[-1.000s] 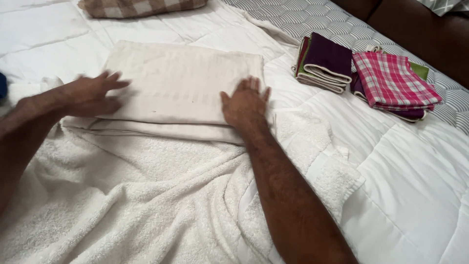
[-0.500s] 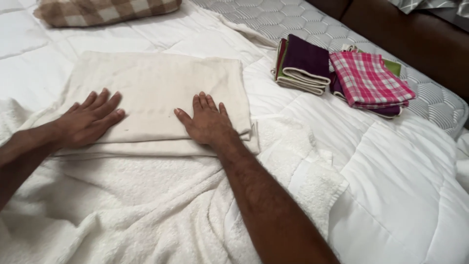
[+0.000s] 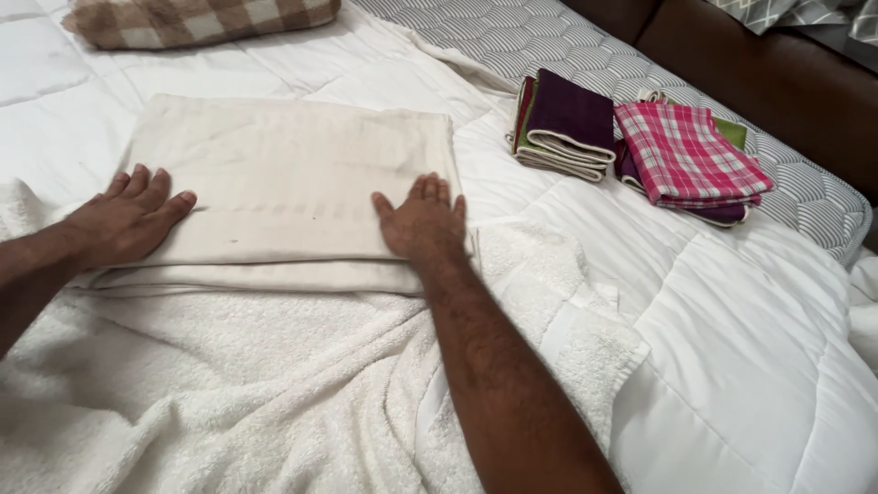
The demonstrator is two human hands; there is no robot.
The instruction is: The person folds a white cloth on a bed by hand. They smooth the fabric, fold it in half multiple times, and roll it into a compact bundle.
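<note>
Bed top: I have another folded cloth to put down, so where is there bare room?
Free: the white quilt right of the white towel, below the pink checked cloth; also the strip between the cream folded sheet and the checked pillow. Crowded: the upper right by the purple stack, and under both hands.

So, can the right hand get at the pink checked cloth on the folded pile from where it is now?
Probably yes. The right hand lies flat on the cream folded sheet, and only bare white quilt lies between it and the pink checked cloth, which sits uncovered on top of its pile.
</note>
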